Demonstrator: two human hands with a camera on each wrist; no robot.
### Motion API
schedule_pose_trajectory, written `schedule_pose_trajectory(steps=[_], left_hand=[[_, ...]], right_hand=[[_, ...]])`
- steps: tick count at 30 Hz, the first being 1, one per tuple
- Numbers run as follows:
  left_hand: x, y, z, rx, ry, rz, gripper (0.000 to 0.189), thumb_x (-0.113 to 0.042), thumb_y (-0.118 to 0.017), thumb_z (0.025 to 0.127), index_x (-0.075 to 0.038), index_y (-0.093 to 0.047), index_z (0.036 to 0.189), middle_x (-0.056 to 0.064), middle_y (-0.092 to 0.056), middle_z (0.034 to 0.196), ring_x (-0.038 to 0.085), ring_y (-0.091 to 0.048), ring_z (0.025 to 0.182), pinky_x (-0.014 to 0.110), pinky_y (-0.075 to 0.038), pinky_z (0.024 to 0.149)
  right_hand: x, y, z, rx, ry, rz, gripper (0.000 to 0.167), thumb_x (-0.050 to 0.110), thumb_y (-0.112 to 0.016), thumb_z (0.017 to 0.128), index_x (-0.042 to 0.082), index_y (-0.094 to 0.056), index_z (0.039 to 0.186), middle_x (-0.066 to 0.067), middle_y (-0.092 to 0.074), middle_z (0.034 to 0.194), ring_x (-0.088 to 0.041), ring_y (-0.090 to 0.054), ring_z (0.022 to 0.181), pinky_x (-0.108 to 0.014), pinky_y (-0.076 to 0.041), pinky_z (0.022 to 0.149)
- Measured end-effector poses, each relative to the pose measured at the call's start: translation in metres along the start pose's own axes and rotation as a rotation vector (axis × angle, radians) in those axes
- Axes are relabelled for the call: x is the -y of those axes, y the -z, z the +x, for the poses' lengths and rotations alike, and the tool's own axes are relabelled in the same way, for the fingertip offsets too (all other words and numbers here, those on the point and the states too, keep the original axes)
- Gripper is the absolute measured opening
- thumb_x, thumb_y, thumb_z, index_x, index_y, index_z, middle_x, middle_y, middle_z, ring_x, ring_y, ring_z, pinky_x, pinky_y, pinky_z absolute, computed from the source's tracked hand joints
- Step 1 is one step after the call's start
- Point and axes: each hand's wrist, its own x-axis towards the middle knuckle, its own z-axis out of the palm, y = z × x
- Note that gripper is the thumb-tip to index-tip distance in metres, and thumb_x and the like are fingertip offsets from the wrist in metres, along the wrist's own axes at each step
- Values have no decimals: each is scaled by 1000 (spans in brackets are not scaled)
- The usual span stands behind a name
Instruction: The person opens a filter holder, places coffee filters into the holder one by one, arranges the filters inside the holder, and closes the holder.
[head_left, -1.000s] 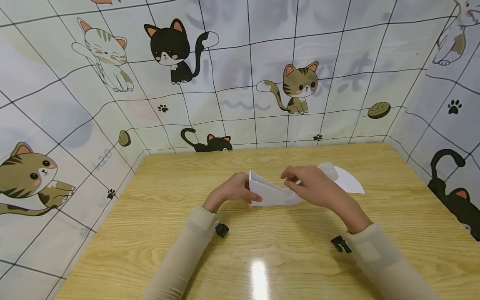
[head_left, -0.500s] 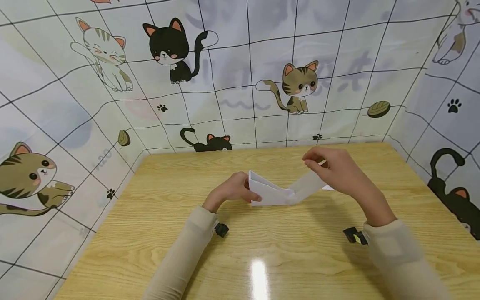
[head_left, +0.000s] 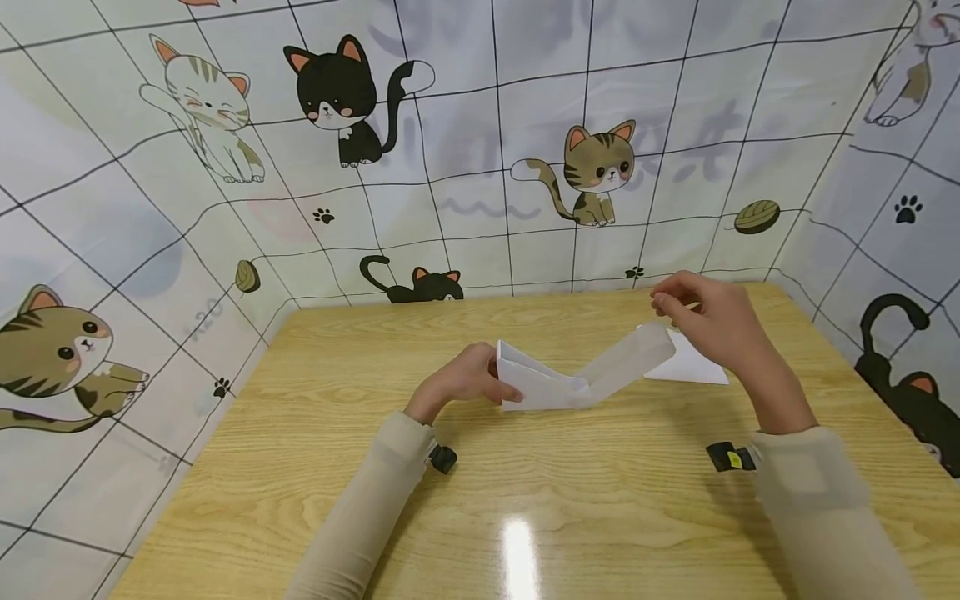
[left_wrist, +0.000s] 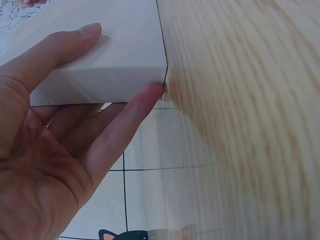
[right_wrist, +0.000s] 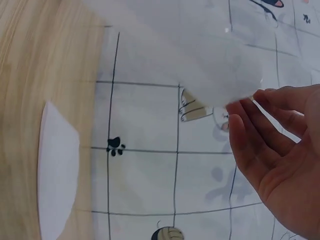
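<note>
My left hand (head_left: 472, 375) holds a white, box-like folded piece (head_left: 536, 387) above the table, thumb on its near face and fingers behind. The left wrist view shows the thumb (left_wrist: 82, 42) flat on the white face and another finger under its lower corner. A translucent whitish flap (head_left: 630, 358) slants up to the right from the piece. Just above its far end is my right hand (head_left: 712, 321), fingers loosely curled. In the right wrist view the flap's blurred edge (right_wrist: 200, 65) overlaps the fingertips; contact is unclear there, while the head view shows a small gap.
A white sheet (head_left: 693, 362) with a curved edge lies on the wooden table (head_left: 420, 517) behind the flap. Cloth walls (head_left: 480, 208) printed with cats and grid lines stand along the back and both sides.
My right hand has moved right and upward from the white piece's open end, past the translucent flap's far end. More of the flap now shows. The left hand and white piece stay put.
</note>
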Motion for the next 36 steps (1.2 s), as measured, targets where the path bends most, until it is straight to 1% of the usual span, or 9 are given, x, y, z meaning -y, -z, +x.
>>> schedule_pose_trajectory(steps=[2,4,5,9,13,19,24,32,36], left_hand=[[-1,0,0,0,-2,-2,37,-11,-84,85,-4,-73,120,13,-78,106,18,-74,78,41,-66,72],[-1,0,0,1,-2,-1,37,-11,-84,85,-4,-73,120,13,-78,106,16,-74,78,41,-66,73],[-1,0,0,1,-2,0,37,-11,-84,85,-4,-73,120,13,-78,106,16,-74,78,40,-66,72],[-1,1,0,2,-2,2,37,-10,-84,85,-5,-73,119,12,-78,106,16,-74,79,40,-66,72],[-2,1,0,0,-7,-4,37,-11,-84,85,-5,-73,120,12,-78,105,17,-74,79,40,-65,72],[-2,1,0,-1,-8,-5,38,-11,-84,85,-5,-73,120,13,-78,106,18,-74,78,40,-66,73],[-3,1,-1,-3,0,-7,37,-10,-84,85,-4,-73,120,13,-78,106,18,-74,79,41,-66,73],[-3,1,-2,-3,10,-9,37,-9,-84,84,-5,-73,119,13,-78,106,17,-74,79,40,-66,73],[-3,0,-2,-3,8,-9,37,-9,-84,84,-5,-73,120,13,-78,106,19,-75,80,40,-66,73]], right_hand=[[-9,2,0,13,-25,-17,21,23,-57,106,8,-73,111,-12,-77,100,3,-63,79,-11,-50,64],[-19,4,1,44,-42,-35,25,25,-57,107,6,-72,113,-15,-76,101,-1,-64,83,-15,-50,64],[-24,4,1,65,-54,-47,27,26,-56,107,6,-72,115,-16,-76,102,-5,-65,84,-18,-50,65],[-44,5,3,173,-110,-84,37,31,-53,108,1,-68,123,-26,-73,113,-36,-69,97,-41,-55,75],[-62,5,4,263,-188,-125,46,37,-48,109,-2,-64,128,-34,-66,126,-49,-64,112,-61,-52,85],[-83,4,2,375,-248,-196,50,37,-47,109,-6,-58,131,-38,-62,129,-54,-60,114,-64,-51,88],[-97,-1,-2,432,-293,-206,52,35,-51,108,-10,-55,133,-40,-60,129,-54,-59,115,-63,-51,89],[-104,-6,-5,494,-332,-211,60,35,-53,106,-17,-49,136,-44,-54,132,-58,-54,118,-69,-48,95],[-105,-6,-6,513,-356,-218,62,34,-55,105,-20,-47,135,-44,-52,133,-59,-53,118,-69,-47,96]])
